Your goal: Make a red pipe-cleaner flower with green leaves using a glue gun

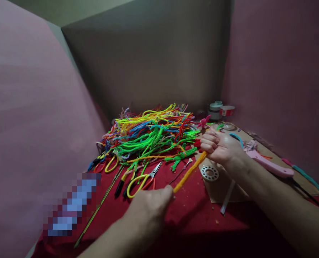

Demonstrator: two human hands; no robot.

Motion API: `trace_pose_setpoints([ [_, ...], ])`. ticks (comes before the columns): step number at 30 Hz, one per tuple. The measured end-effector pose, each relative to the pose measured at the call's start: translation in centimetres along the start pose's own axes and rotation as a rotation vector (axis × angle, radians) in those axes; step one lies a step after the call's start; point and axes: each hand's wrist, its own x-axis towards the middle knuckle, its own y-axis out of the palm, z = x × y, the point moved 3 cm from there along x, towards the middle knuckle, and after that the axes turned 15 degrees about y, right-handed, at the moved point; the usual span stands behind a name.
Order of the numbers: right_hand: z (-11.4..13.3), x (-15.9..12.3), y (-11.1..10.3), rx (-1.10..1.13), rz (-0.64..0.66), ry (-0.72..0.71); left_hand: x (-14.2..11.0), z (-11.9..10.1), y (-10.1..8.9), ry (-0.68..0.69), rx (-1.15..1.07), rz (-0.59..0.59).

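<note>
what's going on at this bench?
A person is holding an orange fuzzy stem between two bare hands: the left hand grips the near end, the right hand is closed around it farther up. It runs straight between them above a red cloth. A heap of colored stems lies beyond, with open scissors in front of it.

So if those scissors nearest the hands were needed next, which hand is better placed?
Probably the left hand: it sits close beside the scissors, while the right hand is farther off. Both grip the orange strand, so the left would likely let go first.
</note>
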Motion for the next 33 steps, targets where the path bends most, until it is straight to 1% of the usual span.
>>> trace_pose_setpoints([
  [2,0.0,0.3,-0.3,0.024,0.003,0.007,-0.6,2.2,-2.2,-0.065,0.11,0.142],
  [3,0.0,0.4,-0.5,0.037,0.007,0.006,-0.8,3.4,-3.3,-0.117,0.178,0.185],
  [4,0.0,0.5,-0.7,0.051,0.014,0.009,-0.8,4.8,-4.3,-0.213,0.267,0.185],
  [5,-0.1,0.7,-0.8,0.064,0.022,0.016,-0.7,6.0,-5.2,-0.296,0.365,0.116],
  [6,-0.3,0.8,-0.9,0.078,0.031,0.031,-0.3,7.1,-5.6,-0.345,0.437,0.042],
  [7,-0.5,0.9,-1.0,0.089,0.04,0.049,0.3,7.8,-5.7,-0.328,0.458,-0.02],
  [8,-0.9,1.0,-1.0,0.097,0.047,0.067,1.1,8.4,-5.3,-0.283,0.45,-0.056],
  [10,-1.5,1.2,-1.1,0.1,0.054,0.082,2.6,9.1,-4.1,-0.21,0.495,-0.078],
  [13,-2.0,1.6,-1.5,0.099,0.055,0.087,4.4,9.8,-2.6,-0.203,0.566,-0.107],
  [15,-2.1,1.9,-1.8,0.099,0.051,0.097,4.8,10.0,-2.5,-0.197,0.565,-0.13],
  [17,-2.3,2.2,-2.0,0.104,0.044,0.112,4.6,10.2,-3.0,-0.177,0.559,-0.149],
  [19,-2.6,2.3,-2.0,0.108,0.037,0.13,4.2,10.2,-4.0,-0.148,0.535,-0.19],
  [22,-3.7,2.4,-1.7,0.107,0.025,0.157,3.6,9.7,-5.3,-0.113,0.402,-0.313],
  [24,-4.5,2.3,-1.3,0.102,0.023,0.17,3.6,8.7,-5.7,-0.118,0.276,-0.382],
  [26,-5.3,2.1,-0.8,0.091,0.035,0.178,4.1,7.3,-5.6,-0.137,0.168,-0.428],
  [28,-5.9,2.0,-0.3,0.073,0.069,0.163,4.9,5.6,-5.1,-0.114,0.076,-0.415],
  [30,-6.1,2.0,0.1,0.03,0.102,0.116,5.7,3.8,-4.2,-0.067,0.054,-0.372],
  [31,-6.1,2.0,0.2,0.004,0.102,0.078,6.1,3.1,-3.7,-0.052,0.054,-0.352],
  [33,-5.9,2.1,0.2,-0.045,0.06,-0.018,6.5,1.9,-2.5,-0.048,0.005,-0.32],
])
